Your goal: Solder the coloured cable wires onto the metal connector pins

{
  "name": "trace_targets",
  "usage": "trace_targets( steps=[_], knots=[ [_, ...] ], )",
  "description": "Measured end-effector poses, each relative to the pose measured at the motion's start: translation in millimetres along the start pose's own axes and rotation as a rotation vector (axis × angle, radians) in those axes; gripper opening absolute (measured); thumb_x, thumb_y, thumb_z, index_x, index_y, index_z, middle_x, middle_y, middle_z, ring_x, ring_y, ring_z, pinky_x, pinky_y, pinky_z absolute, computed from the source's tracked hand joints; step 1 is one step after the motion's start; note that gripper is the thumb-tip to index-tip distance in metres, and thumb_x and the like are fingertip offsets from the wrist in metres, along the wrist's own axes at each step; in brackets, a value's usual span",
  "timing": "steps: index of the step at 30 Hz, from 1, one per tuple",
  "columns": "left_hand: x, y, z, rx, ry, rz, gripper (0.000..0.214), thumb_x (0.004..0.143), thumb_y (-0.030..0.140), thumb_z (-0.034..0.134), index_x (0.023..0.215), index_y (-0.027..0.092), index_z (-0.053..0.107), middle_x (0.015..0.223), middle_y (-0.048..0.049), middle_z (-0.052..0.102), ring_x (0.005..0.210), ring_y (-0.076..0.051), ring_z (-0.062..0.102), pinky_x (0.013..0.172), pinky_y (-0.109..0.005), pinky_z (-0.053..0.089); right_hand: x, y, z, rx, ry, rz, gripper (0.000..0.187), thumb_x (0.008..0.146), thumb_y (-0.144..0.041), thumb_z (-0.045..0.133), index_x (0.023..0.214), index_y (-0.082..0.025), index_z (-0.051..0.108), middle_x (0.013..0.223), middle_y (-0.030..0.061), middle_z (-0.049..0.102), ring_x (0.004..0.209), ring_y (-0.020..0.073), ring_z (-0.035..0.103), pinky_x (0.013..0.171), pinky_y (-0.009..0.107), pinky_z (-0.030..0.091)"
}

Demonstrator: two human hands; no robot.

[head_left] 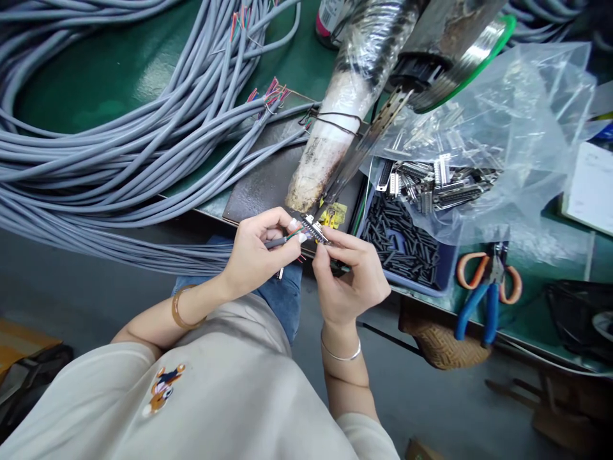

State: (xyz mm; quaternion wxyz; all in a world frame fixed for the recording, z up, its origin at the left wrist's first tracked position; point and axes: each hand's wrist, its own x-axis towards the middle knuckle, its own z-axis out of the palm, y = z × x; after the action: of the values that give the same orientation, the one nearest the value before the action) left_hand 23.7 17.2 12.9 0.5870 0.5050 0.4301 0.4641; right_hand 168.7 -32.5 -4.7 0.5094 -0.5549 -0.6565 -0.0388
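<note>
My left hand [258, 249] pinches the end of a grey cable [274, 243], whose thin coloured wires fan out past the fingertips. Between both hands is a metal multi-pin connector [313, 228], gripped at its right end by the thumb and forefinger of my right hand [353, 271]. The wire ends meet the connector's row of pins; whether they are joined to it I cannot tell. Just above the connector, the tip of a soldering iron [354, 150] points down toward it, fixed beside a plastic-wrapped tube [335, 121].
A big bundle of grey cables [143, 160] spreads over the bench's left. On the right, a blue bin [445, 281] holds small black tubes [400, 243], beneath a clear bag with loose connectors [445, 182]. Blue-handled cutters [483, 300] and orange-handled scissors [472, 262] lie near the edge. A solder spool [469, 64] stands behind.
</note>
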Motion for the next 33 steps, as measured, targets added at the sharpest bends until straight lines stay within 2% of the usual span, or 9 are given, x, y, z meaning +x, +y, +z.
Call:
trace_targets(
  steps=[2,8,14,23,30,33],
  knots=[
    [-0.8,0.0,0.4,-0.006,-0.003,0.012,0.016,0.076,0.022,0.074,0.073,0.018,0.060,0.062,0.0031,0.053,0.054,-0.006,0.045,0.048,-0.018,0.036,1.3,-1.2,0.3,0.017,0.006,0.041,0.017,0.088,-0.010,0.076,0.091,-0.023,0.066,0.100,0.0015,0.082,0.090,0.0152,0.079,0.081,0.028,0.065],
    [-2.0,0.0,3.9,0.056,0.073,0.083,0.013,0.077,0.019,0.072,0.072,0.018,0.061,0.060,0.0037,0.053,0.054,-0.006,0.046,0.047,-0.018,0.036,5.0,-4.2,0.7,-0.046,-0.018,-0.043,0.019,0.086,-0.009,0.078,0.091,-0.023,0.066,0.102,0.0024,0.083,0.089,0.0147,0.080,0.079,0.026,0.065],
    [0.6,-1.8,5.3,0.100,0.083,0.121,0.011,0.078,0.017,0.070,0.072,0.017,0.061,0.059,0.0042,0.053,0.052,-0.006,0.046,0.047,-0.017,0.037,5.4,-0.1,2.2,-0.035,-0.026,-0.035,0.019,0.086,-0.010,0.079,0.090,-0.023,0.066,0.103,0.0024,0.082,0.090,0.0149,0.079,0.078,0.026,0.065],
    [2.9,0.2,6.6,0.119,0.123,0.162,0.014,0.078,0.018,0.073,0.071,0.018,0.060,0.058,0.0055,0.052,0.050,-0.005,0.046,0.046,-0.016,0.037,11.6,-2.0,3.4,-0.030,-0.014,-0.040,0.020,0.084,-0.009,0.081,0.096,-0.023,0.071,0.105,0.0017,0.082,0.093,0.0147,0.078,0.085,0.027,0.065],
    [0.8,-3.8,1.4,0.092,0.045,0.080,0.012,0.078,0.017,0.071,0.071,0.017,0.061,0.061,0.0041,0.055,0.052,-0.005,0.046,0.048,-0.017,0.038,2.2,-1.2,-1.1,-0.108,-0.068,-0.141,0.016,0.087,-0.011,0.078,0.090,-0.021,0.066,0.109,0.0062,0.082,0.090,0.0148,0.080,0.080,0.023,0.064],
    [-0.8,-4.8,0.4,0.060,0.021,0.026,0.011,0.077,0.019,0.072,0.073,0.018,0.061,0.061,0.0037,0.055,0.053,-0.006,0.047,0.048,-0.017,0.037,-1.6,1.0,-4.5,-0.083,-0.058,-0.110,0.016,0.089,-0.011,0.076,0.097,-0.022,0.067,0.108,0.0045,0.083,0.092,0.0159,0.081,0.079,0.024,0.065]
  ],
)
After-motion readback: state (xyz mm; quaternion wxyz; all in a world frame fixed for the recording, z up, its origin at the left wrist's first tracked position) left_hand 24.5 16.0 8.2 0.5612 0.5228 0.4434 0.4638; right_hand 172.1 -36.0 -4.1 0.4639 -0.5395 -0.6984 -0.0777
